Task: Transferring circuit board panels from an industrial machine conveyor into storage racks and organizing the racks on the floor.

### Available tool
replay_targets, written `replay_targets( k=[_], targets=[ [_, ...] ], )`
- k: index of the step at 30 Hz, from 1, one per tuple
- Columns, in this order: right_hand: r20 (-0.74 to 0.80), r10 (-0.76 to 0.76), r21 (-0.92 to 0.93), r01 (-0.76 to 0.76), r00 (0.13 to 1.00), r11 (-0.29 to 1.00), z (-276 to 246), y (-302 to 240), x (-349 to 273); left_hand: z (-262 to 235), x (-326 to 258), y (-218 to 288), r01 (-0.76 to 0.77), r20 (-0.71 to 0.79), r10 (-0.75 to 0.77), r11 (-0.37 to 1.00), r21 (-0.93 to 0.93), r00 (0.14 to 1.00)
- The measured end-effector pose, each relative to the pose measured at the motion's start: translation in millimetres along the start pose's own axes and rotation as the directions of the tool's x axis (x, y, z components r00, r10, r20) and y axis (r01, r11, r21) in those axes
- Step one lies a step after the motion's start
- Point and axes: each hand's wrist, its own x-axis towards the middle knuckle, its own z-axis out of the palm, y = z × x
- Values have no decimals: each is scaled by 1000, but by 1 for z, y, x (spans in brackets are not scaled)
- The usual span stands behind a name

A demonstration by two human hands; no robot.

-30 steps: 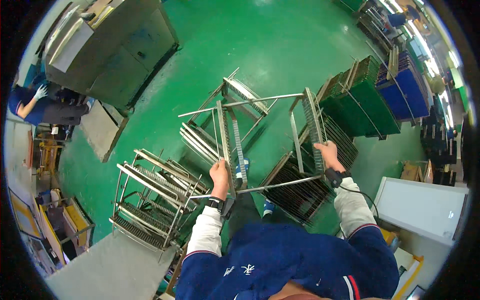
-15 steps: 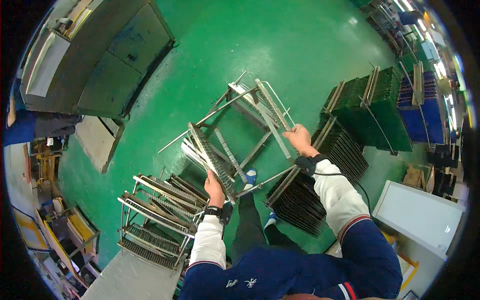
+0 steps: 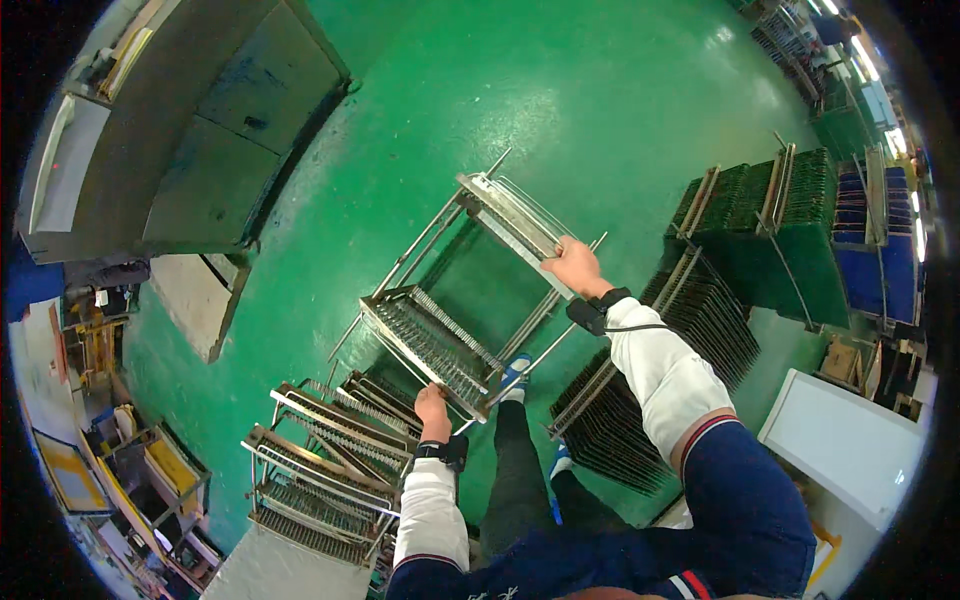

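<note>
A metal slotted rack (image 3: pixel 425 325), with long side bars and toothed, coil-like rails, stands or hangs in front of me; whether its ends touch the floor I cannot tell. My left hand (image 3: pixel 433 412) is closed on the near corner of its left toothed section. Closed too, my right hand (image 3: pixel 575 267) grips the near end of its right rail (image 3: pixel 520 220), a pale flat strip with thin wires beside it. Both hands' fingertips are partly hidden behind the metal. Each wrist wears a dark band, and a cable runs from the right one.
Several similar racks (image 3: pixel 325 450) stand stacked at lower left. To the right, a rack of dark panels (image 3: pixel 670 380), green boards (image 3: pixel 770 240) and blue boards (image 3: pixel 880 230) stand upright, near a white-topped box (image 3: pixel 845 445). A large metal cabinet (image 3: pixel 215 150) is at upper left on the green floor (image 3: pixel 470 90).
The rack has turned in my hands, so its toothed left section now faces up more and its rails lie more parallel. Both hands keep their grip. The view has shifted slightly.
</note>
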Motion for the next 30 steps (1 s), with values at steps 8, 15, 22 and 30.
replay_targets(
  k=[8,15,22,30],
  targets=[
    [17,-80,87,78,997,993,32,10,30,-5,42,-32,-262,317,16,604,753,948],
    [5,-115,291,108,993,951,53,61,17,24,13,-28,428,225,-397,897,-111,890],
    [120,99,213,-123,988,969,59,121,-109,40,-33,-36,216,353,-271,958,187,896],
    [236,241,224,-294,941,929,58,232,-327,36,-124,-35,147,489,-312,927,345,815]
  ],
)
